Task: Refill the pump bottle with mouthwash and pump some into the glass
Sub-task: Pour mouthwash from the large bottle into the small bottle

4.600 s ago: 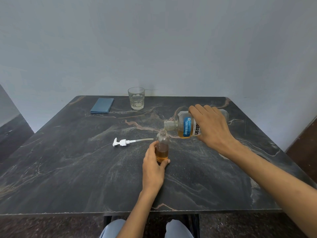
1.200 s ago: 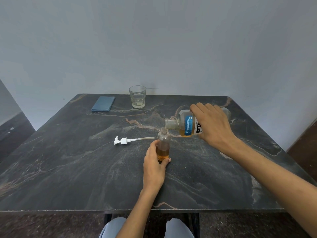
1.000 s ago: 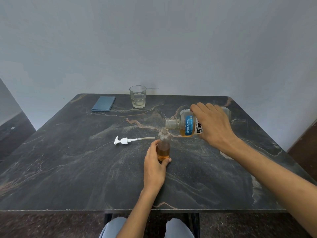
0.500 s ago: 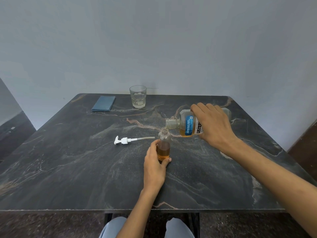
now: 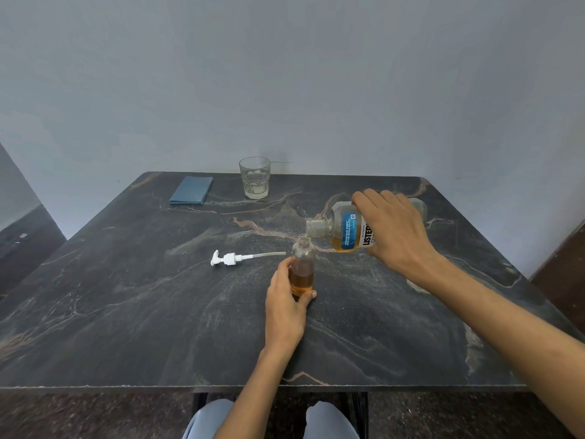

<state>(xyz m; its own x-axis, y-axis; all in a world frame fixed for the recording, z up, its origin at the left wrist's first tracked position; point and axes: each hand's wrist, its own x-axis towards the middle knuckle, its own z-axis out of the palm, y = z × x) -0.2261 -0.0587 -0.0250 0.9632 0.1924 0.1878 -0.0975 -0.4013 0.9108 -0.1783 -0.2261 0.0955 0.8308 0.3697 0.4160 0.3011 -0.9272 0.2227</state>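
Observation:
A small clear pump bottle [image 5: 303,264] stands upright and uncapped on the dark marble table [image 5: 126,296], amber mouthwash filling its lower part. My left hand [image 5: 286,301] grips it near the base. My right hand [image 5: 394,231] holds the large mouthwash bottle [image 5: 343,231] tipped on its side, its open neck just above and right of the small bottle's mouth. The white pump head [image 5: 229,258] with its tube lies flat on the table to the left. An empty drinking glass [image 5: 254,177] stands at the back edge.
A folded blue cloth [image 5: 192,194] lies at the back left of the table, beside the glass. A plain wall rises right behind the table. My knees show under the front edge.
Over the last seconds the mouthwash bottle has stayed tipped over the small bottle. The level in the small bottle looks much the same. Both hands have hardly moved.

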